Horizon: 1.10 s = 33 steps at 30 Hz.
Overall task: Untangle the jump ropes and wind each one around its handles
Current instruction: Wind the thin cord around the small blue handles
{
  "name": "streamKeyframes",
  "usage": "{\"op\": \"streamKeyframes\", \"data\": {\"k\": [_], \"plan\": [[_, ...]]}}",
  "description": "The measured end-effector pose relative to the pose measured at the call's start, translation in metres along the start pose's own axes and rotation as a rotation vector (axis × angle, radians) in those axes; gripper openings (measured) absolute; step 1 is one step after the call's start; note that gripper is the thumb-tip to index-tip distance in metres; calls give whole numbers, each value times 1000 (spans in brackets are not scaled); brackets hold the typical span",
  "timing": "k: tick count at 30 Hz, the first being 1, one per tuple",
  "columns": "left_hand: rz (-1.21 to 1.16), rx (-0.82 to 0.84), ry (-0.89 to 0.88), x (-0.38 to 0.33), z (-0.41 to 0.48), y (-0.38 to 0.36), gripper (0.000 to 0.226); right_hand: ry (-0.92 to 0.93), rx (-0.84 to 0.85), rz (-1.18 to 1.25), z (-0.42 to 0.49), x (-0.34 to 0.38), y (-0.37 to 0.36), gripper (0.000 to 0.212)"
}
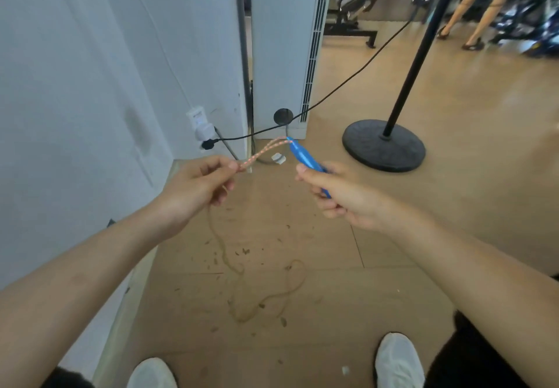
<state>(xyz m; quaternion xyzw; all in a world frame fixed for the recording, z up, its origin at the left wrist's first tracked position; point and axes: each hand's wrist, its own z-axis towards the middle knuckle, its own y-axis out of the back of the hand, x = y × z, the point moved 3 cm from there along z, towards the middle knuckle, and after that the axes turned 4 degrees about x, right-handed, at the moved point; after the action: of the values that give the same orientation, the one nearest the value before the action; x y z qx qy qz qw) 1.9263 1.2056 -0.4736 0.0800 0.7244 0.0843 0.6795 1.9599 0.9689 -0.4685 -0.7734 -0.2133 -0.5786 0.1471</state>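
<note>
My right hand (335, 194) grips the blue handles (305, 157) of a jump rope, their tips pointing up and left. Two strands of pink-orange braided rope (266, 150) run from the handle tips to my left hand (196, 188), which pinches them between thumb and fingers. Below my left hand the rest of the rope (242, 272) hangs down and lies in loose loops on the floor between my feet. Whether one or two handles are in my right hand is hard to tell.
A white wall with a socket and black plug (207, 142) stands at left. A white floor-standing unit (284, 51) sits ahead. A black pole on a round base (384, 145) stands at right, with a black cable (348, 80) crossing. A person's legs (472, 21) appear far right. My white shoes (399, 360) are at the bottom.
</note>
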Motion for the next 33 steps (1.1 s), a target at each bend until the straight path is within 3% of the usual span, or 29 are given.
{"op": "streamKeyframes", "data": {"k": [3, 6, 11, 14, 22, 27, 33], "plan": [[-7, -89, -61, -2, 1, 2, 17, -149, 98, 409, -1, 1, -2, 38], [-35, -79, -33, -1, -4, -12, 13, -176, 158, 698, -4, 4, -5, 52], [-29, 107, 27, 2, -18, -47, 14, -160, 252, 783, -11, 10, -14, 61], [-15, 130, 53, 3, -18, -53, 21, -182, 333, 775, -15, 13, -19, 62], [30, 126, 38, -2, -15, -52, 21, -193, 342, 360, -14, 13, -9, 6], [206, 204, -24, -1, -15, -48, 13, -163, 210, -150, -9, 5, 2, 17], [517, 239, -86, 11, -10, -29, 6, -160, 59, -562, -3, -14, 15, 23]]}}
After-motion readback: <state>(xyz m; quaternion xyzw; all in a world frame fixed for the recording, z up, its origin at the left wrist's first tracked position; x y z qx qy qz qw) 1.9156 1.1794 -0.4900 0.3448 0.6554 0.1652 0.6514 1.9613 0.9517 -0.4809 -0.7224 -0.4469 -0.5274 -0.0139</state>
